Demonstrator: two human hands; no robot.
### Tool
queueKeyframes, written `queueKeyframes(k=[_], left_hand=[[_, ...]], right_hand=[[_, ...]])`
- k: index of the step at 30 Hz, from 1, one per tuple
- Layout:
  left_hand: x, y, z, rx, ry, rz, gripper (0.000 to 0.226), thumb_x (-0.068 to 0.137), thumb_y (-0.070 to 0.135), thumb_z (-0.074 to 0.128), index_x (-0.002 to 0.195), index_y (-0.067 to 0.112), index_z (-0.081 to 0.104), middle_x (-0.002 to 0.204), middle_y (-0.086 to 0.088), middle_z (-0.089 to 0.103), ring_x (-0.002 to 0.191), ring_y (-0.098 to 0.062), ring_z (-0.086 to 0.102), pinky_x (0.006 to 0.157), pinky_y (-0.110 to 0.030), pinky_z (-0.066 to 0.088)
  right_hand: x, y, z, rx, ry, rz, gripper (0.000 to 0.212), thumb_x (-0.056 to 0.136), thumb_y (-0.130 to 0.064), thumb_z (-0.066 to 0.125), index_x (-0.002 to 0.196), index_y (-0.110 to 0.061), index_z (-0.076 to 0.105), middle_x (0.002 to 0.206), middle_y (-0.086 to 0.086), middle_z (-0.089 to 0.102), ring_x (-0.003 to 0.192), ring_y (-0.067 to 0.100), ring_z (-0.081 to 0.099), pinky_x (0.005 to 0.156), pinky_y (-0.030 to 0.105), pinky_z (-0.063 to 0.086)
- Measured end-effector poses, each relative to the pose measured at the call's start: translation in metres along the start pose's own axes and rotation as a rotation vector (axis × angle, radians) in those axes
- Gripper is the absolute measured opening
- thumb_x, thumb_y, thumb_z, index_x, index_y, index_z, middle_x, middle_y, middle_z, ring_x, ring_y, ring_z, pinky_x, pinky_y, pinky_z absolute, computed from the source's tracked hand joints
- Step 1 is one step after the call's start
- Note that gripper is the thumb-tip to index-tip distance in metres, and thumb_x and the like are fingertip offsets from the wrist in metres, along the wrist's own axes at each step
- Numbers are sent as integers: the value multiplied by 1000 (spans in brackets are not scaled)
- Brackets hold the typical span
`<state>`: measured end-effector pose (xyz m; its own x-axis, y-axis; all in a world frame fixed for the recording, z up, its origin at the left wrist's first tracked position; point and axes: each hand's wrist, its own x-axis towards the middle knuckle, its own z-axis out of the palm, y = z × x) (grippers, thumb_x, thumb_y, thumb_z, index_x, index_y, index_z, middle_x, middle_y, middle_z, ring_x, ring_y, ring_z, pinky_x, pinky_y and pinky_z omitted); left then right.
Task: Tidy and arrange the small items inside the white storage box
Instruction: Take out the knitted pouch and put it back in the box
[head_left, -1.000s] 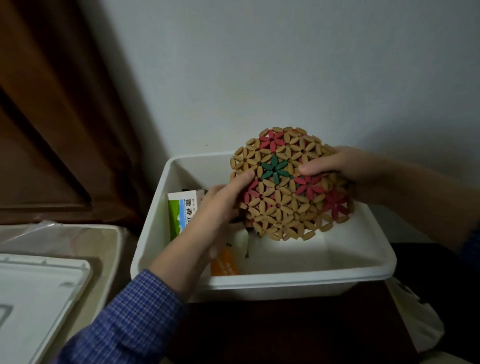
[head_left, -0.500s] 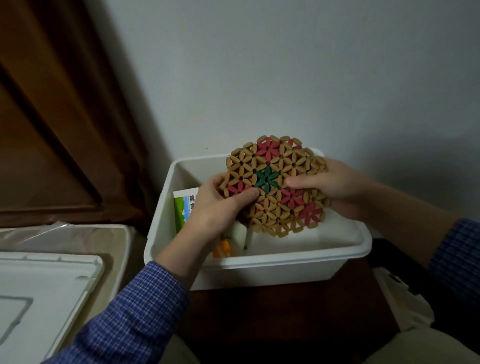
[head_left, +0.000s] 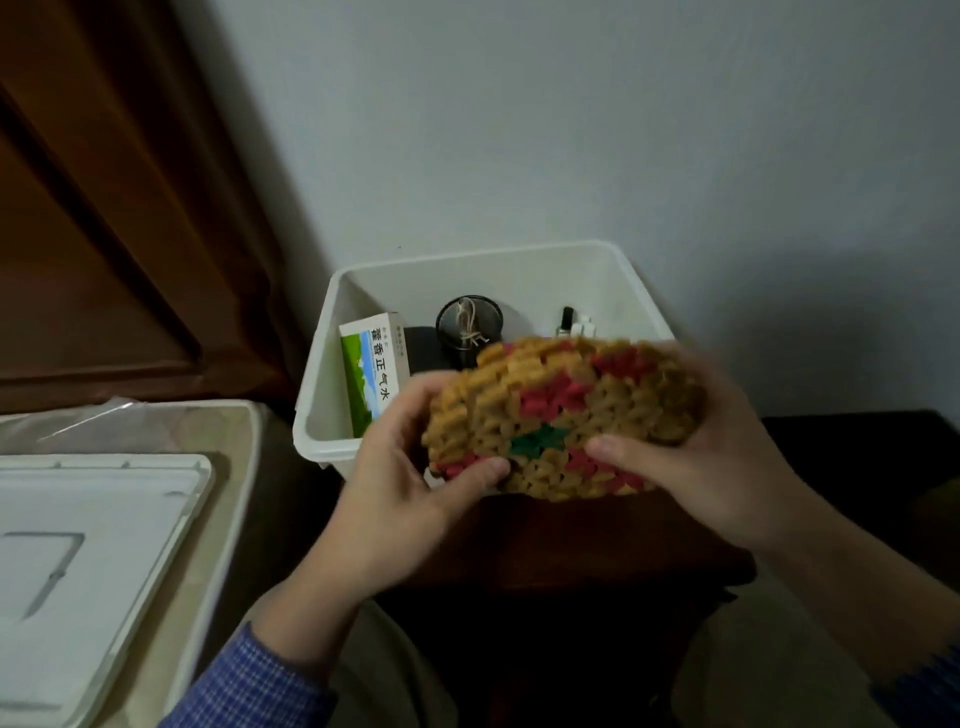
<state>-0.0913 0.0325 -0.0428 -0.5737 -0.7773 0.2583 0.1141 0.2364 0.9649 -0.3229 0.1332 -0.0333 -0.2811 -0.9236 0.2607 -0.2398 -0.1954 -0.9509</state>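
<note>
Mat (head_left: 561, 415) lifted toward cam | both hands grip it | box (head_left: 332, 332): carton (head_left: 371, 379), blk cup (head_left: 467, 332), sm bottle (head_left: 567, 321)

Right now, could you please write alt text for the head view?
Two hands, left and right, hold a blurred woven mat over a white box containing a carton, a black cup and a small bottle.

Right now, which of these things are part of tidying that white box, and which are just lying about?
Part of the job:
- white storage box
- beaded mat, gripped by the left hand and right hand
- green-and-white carton, black cup and small bottle inside the box

Just lying about:
- white lid on the left
- brown curtain
</note>
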Motion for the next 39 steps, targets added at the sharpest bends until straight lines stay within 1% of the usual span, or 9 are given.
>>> queueKeyframes(k=[5,9,16,22,27,30,32,35,39], left_hand=[[-39,-57,21,137,-7,-182,50,81,2,78,121,22,56,117,11,66,113,-9,63,93,-23,52],[-43,-89,29,266,2,-229,51,83,7,76,119,35,53,119,26,61,115,5,57,93,-12,47],[-40,-116,31,251,86,-239,55,81,1,76,120,34,54,116,23,62,115,1,57,94,-12,46],[-39,-128,44,74,98,-296,67,69,-9,81,124,13,50,117,-3,61,109,-15,63,89,-23,52],[-39,-131,56,-140,245,-374,56,67,3,62,120,18,51,112,-1,62,106,-15,62,84,-25,53],[-39,-131,63,-473,325,-440,59,63,5,53,122,11,54,117,-13,62,111,-29,60,91,-44,53],[-38,-127,74,-610,398,-507,54,69,21,60,122,10,58,119,-17,65,111,-32,62,93,-47,52],[-36,-127,88,-484,519,-531,61,76,52,61,122,11,63,126,-21,62,121,-37,57,104,-54,45],[-32,-135,89,-524,658,-539,44,77,61,63,103,28,76,113,-5,72,112,-23,65,87,-33,56]], right_hand=[[-43,60,15,3,8,149,55,61,-28,90,107,-46,64,109,-16,71,104,5,69,86,21,57],[-50,101,22,-12,23,211,56,63,-21,89,111,-35,63,111,-16,69,109,6,66,91,20,54],[-45,130,25,-1,42,245,62,60,-31,91,115,-33,63,113,-13,69,111,5,65,93,22,54],[-47,143,24,23,-54,283,68,61,-18,95,115,-37,58,119,-9,65,116,10,62,93,24,54],[-48,144,28,11,24,291,68,68,-14,88,119,-37,50,115,-22,62,113,0,61,86,14,52],[-51,149,26,75,47,345,72,74,2,84,126,-34,50,120,-18,63,116,2,60,90,18,54],[-51,149,30,134,45,389,76,74,-1,84,131,-36,48,125,-12,61,118,3,60,92,20,54],[-52,146,35,182,86,342,63,70,-18,78,123,-40,53,117,-18,65,111,2,63,84,14,53],[-54,148,44,319,171,302,47,69,-17,67,112,-37,63,110,-11,70,108,11,66,81,19,54]])
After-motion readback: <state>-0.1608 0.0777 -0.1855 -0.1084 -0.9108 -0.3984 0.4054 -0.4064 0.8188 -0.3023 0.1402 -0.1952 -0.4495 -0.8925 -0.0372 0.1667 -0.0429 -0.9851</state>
